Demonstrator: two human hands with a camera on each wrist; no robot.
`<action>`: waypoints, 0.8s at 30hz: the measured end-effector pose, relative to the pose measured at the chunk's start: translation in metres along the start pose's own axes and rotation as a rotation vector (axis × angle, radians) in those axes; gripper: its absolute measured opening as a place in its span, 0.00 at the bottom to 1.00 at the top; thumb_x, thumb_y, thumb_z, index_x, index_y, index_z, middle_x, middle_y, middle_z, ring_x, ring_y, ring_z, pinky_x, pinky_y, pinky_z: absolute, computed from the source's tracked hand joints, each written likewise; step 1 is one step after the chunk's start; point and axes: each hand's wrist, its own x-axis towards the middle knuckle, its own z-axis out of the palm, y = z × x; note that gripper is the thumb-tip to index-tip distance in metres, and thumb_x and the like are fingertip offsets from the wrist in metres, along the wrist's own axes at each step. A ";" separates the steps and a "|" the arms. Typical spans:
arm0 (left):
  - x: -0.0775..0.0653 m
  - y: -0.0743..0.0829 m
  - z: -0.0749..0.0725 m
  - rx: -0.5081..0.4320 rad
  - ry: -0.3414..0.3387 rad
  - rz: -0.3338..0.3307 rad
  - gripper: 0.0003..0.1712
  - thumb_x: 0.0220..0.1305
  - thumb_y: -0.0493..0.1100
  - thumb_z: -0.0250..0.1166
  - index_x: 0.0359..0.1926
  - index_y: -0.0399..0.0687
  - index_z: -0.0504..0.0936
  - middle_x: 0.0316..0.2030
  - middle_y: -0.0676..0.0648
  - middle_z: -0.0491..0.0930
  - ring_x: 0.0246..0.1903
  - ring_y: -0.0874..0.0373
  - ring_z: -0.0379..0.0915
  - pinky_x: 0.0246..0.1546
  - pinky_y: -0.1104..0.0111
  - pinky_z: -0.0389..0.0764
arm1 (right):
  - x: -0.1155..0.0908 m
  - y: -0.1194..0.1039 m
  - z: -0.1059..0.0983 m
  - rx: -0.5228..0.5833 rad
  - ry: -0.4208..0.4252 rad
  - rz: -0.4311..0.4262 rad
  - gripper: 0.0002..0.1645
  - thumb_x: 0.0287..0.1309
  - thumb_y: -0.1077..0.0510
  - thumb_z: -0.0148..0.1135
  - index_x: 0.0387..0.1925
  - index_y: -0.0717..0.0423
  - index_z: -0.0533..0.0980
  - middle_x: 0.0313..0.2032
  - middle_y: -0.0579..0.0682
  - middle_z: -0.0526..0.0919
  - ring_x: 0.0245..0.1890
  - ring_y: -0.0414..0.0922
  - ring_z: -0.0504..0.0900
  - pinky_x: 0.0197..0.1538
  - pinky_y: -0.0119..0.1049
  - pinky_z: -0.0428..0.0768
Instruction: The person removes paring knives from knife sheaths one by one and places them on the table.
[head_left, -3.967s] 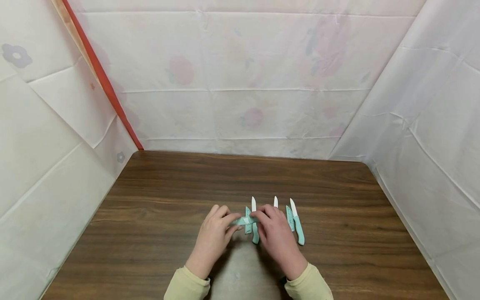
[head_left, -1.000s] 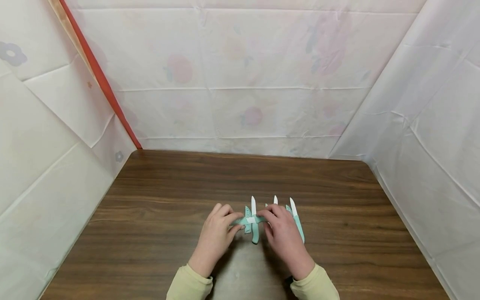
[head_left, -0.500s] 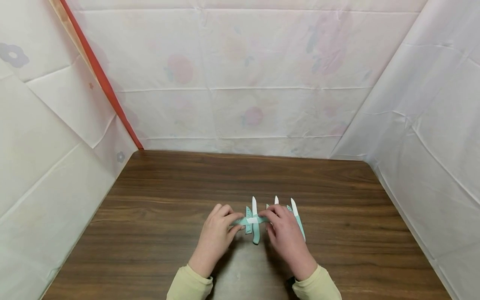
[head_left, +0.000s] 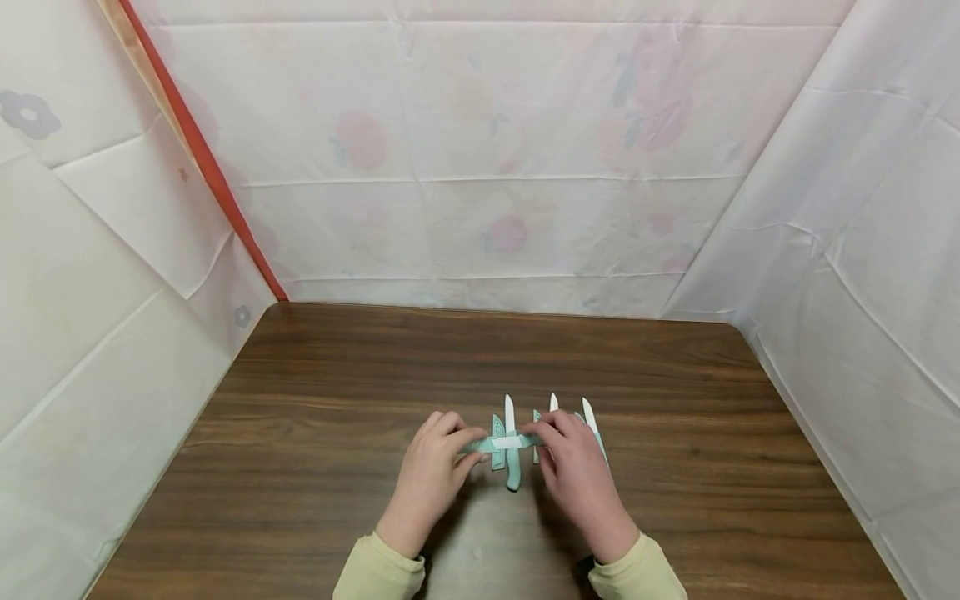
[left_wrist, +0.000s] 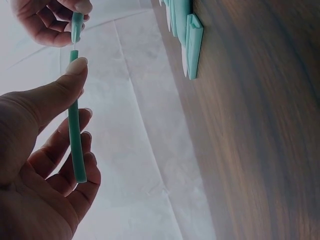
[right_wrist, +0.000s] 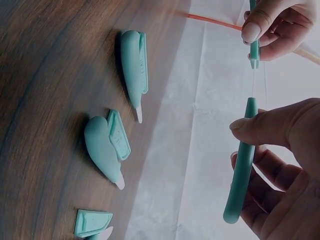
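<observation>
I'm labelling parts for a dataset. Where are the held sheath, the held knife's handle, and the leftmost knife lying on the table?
sheath (left_wrist: 75, 130): left wrist view, middle of its length.
knife handle (right_wrist: 242, 162): right wrist view, mid-handle.
leftmost knife (head_left: 513, 476): head view, handle end.

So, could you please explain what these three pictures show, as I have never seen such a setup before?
There is no machine here, only a person's two bare hands. The wide picture comes from a head-worn camera looking down, and the other two come from cameras on each wrist. On the brown wooden table lie teal-handled, white-bladed knives with teal plastic sheaths beside them. The left hand and right hand each pinch one end of one more teal knife, held crosswise above the table. Its white blade shows between them.
</observation>
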 end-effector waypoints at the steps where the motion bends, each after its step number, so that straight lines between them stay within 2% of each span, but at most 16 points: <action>1: 0.000 0.000 0.000 -0.001 0.001 -0.001 0.15 0.37 0.42 0.75 0.32 0.53 0.84 0.25 0.57 0.67 0.26 0.63 0.58 0.26 0.72 0.65 | 0.000 0.000 0.000 -0.001 0.002 0.000 0.20 0.38 0.71 0.63 0.36 0.49 0.78 0.34 0.42 0.72 0.34 0.45 0.71 0.41 0.41 0.69; 24: -0.002 -0.002 -0.002 -0.017 0.005 -0.035 0.17 0.36 0.39 0.75 0.33 0.54 0.84 0.25 0.58 0.67 0.28 0.64 0.60 0.25 0.73 0.67 | -0.003 0.006 -0.003 -0.007 -0.008 0.016 0.20 0.40 0.71 0.63 0.35 0.48 0.78 0.35 0.43 0.72 0.36 0.45 0.71 0.43 0.43 0.69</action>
